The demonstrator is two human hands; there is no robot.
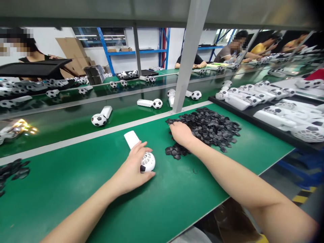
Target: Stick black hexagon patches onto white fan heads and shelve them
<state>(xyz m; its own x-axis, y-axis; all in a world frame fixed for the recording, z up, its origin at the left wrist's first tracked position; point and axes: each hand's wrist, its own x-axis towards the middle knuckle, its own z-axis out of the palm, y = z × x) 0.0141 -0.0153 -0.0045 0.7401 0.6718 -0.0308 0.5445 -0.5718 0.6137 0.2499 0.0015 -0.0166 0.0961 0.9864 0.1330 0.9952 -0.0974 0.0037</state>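
Note:
My left hand (pixel 134 167) is wrapped round the ball-shaped head of a white handheld fan (pixel 149 162), which lies on the green work surface with its flat handle pointing away from me. The head has a grille of openings and a black patch near its lower edge. My right hand (pixel 181 133) reaches into the left side of a pile of small black pieces (pixel 212 126). Its fingers are bent down and closed together at the pile's edge; whatever they pinch is hidden. A smaller cluster of black pieces (pixel 176 151) lies just below that hand.
A black tray (pixel 253 118) of white fans stands at the right. Beyond a pale rail, a conveyor (pixel 121 118) carries several soccer-ball fans. A metal post (pixel 188 57) rises behind my right hand. More black pieces (pixel 15 170) lie at far left. Several people sit across the line.

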